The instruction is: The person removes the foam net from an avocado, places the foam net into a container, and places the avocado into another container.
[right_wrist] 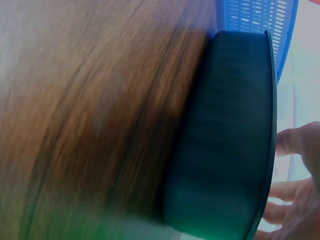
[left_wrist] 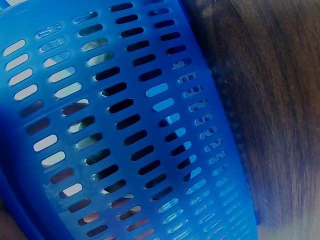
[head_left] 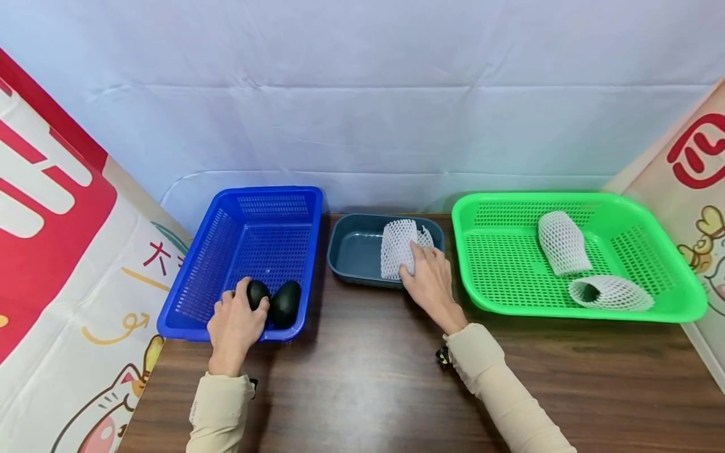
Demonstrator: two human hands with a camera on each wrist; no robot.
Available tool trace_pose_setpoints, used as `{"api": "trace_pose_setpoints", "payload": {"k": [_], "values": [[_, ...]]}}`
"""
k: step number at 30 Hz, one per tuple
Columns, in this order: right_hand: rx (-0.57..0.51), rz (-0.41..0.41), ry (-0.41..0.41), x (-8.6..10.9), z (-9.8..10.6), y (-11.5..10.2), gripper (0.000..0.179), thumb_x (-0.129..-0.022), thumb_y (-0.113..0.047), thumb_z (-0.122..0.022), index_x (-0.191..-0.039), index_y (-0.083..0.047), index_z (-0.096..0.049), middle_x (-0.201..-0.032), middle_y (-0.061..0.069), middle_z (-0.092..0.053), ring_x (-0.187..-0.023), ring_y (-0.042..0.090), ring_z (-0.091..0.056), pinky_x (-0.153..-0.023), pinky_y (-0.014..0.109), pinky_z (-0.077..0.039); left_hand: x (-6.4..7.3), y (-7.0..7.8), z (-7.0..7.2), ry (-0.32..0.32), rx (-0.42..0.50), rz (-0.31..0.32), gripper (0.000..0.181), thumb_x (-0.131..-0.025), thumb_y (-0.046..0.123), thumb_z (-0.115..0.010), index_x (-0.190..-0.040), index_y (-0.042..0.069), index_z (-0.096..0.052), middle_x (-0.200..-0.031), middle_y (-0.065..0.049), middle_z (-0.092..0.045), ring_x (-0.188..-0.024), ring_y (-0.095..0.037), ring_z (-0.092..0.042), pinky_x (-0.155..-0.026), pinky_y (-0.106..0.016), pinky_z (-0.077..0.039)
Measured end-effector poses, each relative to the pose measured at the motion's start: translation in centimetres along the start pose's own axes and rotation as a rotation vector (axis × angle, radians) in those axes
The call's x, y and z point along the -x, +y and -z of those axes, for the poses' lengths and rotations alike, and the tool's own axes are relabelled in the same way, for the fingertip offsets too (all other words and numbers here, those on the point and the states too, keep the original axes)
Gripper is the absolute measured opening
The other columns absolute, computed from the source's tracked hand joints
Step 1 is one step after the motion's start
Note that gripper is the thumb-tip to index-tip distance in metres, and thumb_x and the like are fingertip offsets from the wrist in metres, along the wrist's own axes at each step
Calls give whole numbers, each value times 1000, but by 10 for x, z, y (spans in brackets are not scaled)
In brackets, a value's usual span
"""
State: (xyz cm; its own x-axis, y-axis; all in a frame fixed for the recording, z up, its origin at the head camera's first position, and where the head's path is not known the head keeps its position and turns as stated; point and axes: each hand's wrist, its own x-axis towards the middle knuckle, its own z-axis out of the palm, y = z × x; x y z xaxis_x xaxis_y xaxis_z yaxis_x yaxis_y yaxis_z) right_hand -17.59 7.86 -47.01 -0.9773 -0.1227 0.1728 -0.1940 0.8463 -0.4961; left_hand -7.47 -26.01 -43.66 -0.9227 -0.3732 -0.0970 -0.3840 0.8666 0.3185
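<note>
My left hand (head_left: 236,321) reaches over the near wall of the blue basket (head_left: 189,270) and grips a dark avocado (head_left: 257,293) there. A second dark avocado (head_left: 286,304) lies just right of it in the same basket. In the middle stands a dark teal tray (head_left: 354,251) holding white foam net sleeves (head_left: 398,248). Over its near right rim my right hand (head_left: 430,280) pinches the front sleeve between thumb and fingers. The left wrist view shows mainly the basket's slotted wall, with the hand hidden; the right wrist view shows right-hand fingers (right_wrist: 290,192) beyond the tray's rim.
On the right stands a green basket (head_left: 510,305) with two net-covered pieces: one sleeve (head_left: 563,244) at the back, another (head_left: 614,292) with a dark end showing in front. All containers stand on a brown wooden table (head_left: 362,371) before a pale cloth backdrop (head_left: 362,126).
</note>
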Motion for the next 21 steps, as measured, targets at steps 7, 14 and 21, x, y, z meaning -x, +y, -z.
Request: {"api": "trace_pose_setpoints", "payload": {"k": [7,14,21], "values": [[42,-4,-12,1,-3,2,58,-96,-37,-61,-140,-1,-53,-137,25,-55,-129,45,-45,-108,58,-33,-4,1,1,-102,-37,4,67,-99,40,-43,-155,8,-26,-144,-34,-41,-127,-54,-43,-92,-67,-42],[-14,-1,22,1,-5,3,53,-96,-39,-60,-138,-7,-57,-134,24,-53,-121,43,-50,-106,57,-33,-5,2,3,-175,-65,14,72,-97,41,-44,-157,7,-21,-149,-33,-37,-130,-55,-41,-94,-68,-41],[-60,6,35,1,-4,2,60,-94,-45,-61,-139,-7,-53,-134,23,-52,-118,42,-53,-106,56,-34,-4,2,4,-183,-65,15,72,-97,43,-44,-156,7,-24,-150,-31,-37,-130,-54,-42,-94,-68,-41]]}}
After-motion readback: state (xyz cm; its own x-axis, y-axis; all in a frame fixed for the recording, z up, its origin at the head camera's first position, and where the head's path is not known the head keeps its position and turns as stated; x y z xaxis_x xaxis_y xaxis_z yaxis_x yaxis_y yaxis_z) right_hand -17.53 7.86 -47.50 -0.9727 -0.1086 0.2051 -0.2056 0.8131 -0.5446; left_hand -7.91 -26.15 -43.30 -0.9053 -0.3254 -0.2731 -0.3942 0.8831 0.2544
